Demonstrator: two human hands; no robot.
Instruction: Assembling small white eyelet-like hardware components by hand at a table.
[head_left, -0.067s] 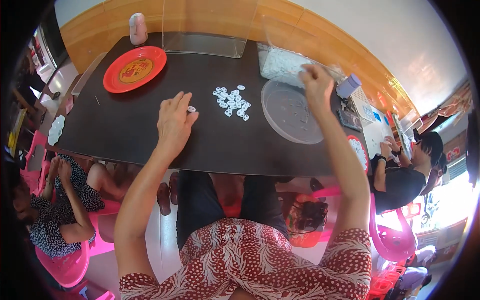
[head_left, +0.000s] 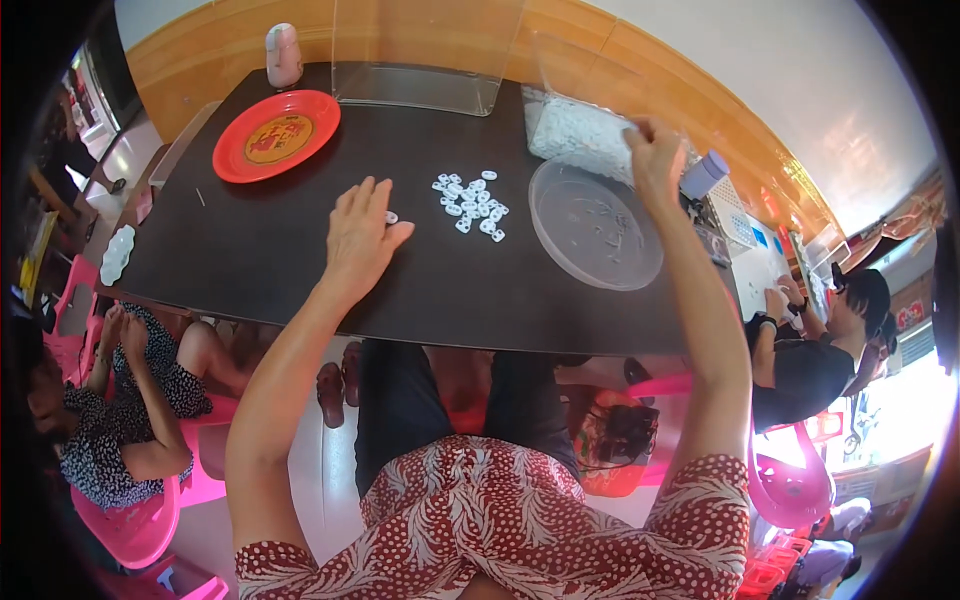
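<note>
A person's left hand [head_left: 362,238] lies flat and unclenched on a dark table [head_left: 250,250], fingertips touching one small white piece [head_left: 391,217]. Beyond its fingers, to the left, sits a red plate [head_left: 276,135]. Just right of that hand lies a loose cluster of white pieces [head_left: 471,203]. Further right, the right hand [head_left: 655,160] pinches the edge of a clear bag of white pieces [head_left: 580,130], directly above an empty clear plastic dish [head_left: 596,222].
</note>
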